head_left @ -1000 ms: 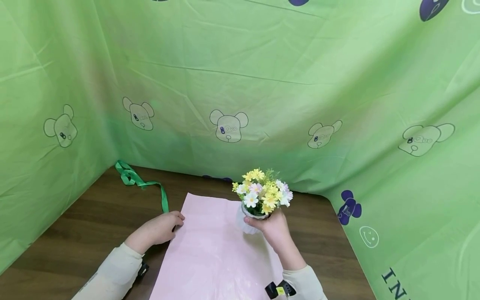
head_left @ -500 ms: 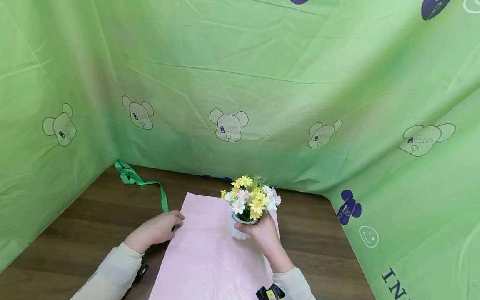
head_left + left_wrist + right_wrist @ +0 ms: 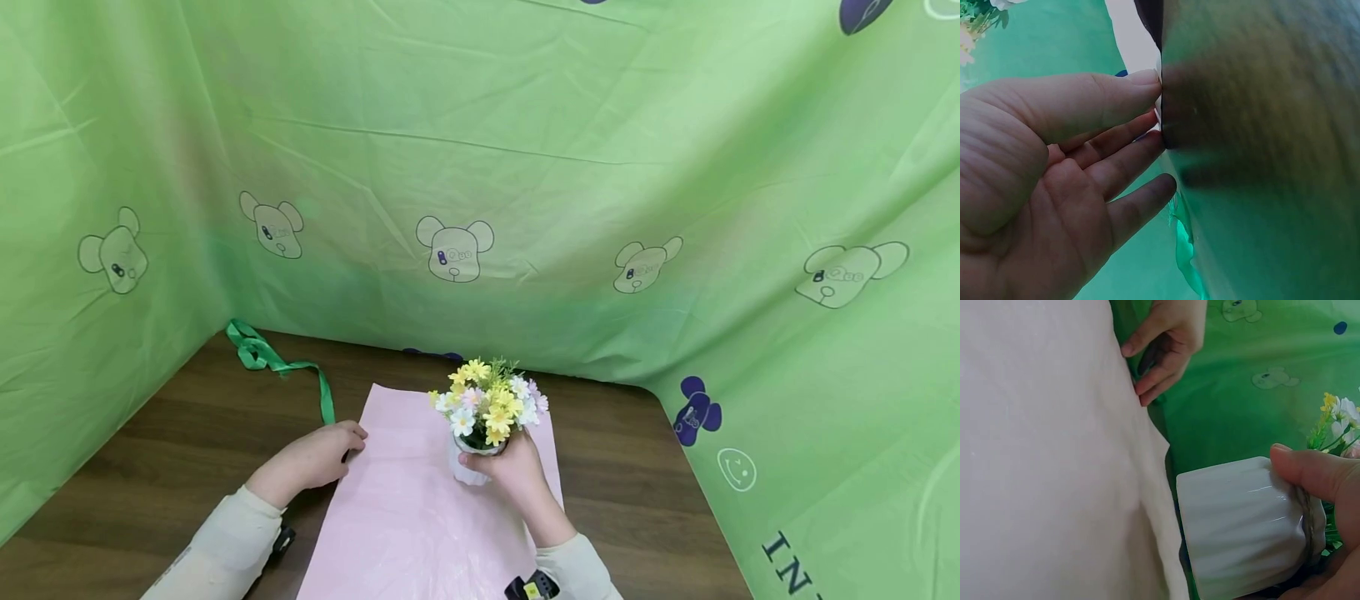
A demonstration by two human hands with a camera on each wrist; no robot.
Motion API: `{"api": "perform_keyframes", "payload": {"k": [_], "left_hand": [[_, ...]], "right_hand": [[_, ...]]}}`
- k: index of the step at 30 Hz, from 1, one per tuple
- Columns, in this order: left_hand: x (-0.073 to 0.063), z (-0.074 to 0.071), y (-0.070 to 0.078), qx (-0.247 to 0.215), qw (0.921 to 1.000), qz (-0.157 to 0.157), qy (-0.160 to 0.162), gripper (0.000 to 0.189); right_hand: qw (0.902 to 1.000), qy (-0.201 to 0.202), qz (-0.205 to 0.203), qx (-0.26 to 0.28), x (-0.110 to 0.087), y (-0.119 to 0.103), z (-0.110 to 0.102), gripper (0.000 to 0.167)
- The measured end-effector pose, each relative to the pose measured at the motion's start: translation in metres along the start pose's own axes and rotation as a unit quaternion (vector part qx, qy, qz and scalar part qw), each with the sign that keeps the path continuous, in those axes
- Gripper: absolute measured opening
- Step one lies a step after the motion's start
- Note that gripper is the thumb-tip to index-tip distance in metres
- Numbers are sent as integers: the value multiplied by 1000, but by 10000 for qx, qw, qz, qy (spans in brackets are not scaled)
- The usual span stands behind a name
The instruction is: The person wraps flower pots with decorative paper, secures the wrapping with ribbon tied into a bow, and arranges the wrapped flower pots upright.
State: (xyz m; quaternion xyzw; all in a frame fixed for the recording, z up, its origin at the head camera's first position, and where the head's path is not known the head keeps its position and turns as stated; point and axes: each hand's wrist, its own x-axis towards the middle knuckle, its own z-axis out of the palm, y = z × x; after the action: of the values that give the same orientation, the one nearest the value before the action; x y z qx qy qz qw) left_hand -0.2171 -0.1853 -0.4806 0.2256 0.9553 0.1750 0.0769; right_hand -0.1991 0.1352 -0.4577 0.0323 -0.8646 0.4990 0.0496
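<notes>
My right hand (image 3: 519, 472) grips a white ribbed flowerpot (image 3: 1241, 525) just below its rim, thumb on the near side. Yellow, white and pale pink artificial daisies (image 3: 491, 408) with green sprigs fill the pot, and twine (image 3: 1305, 519) circles its neck. Upright, the pot is over the upper right part of a pink sheet of wrapping paper (image 3: 408, 517), its base close to the sheet. At the paper's left edge, the fingertips of my left hand (image 3: 315, 458) rest on the sheet, with the fingers fairly straight in the left wrist view.
A loose green ribbon (image 3: 258, 354) lies at the back left of the brown wooden table (image 3: 637, 500), its tail running toward my left hand. Green printed cloth (image 3: 480, 167) hangs around the back and both sides.
My right hand has carried the flowerpot left and slightly toward me, farther in over the pink paper. My left hand has stayed at the paper's left edge.
</notes>
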Motion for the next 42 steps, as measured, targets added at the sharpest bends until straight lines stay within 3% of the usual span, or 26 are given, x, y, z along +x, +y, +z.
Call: {"api": "perform_keyframes", "payload": {"k": [15,42], "left_hand": [[-5,6,-1,-65,9999,-60,-105,31],[4,-5,-2,-102,9996,-165,-218,33]], "right_hand": [[9999,-33,119,-6,-9,16,16,98],[10000,45,-1,61,-5,19,19,94]]}}
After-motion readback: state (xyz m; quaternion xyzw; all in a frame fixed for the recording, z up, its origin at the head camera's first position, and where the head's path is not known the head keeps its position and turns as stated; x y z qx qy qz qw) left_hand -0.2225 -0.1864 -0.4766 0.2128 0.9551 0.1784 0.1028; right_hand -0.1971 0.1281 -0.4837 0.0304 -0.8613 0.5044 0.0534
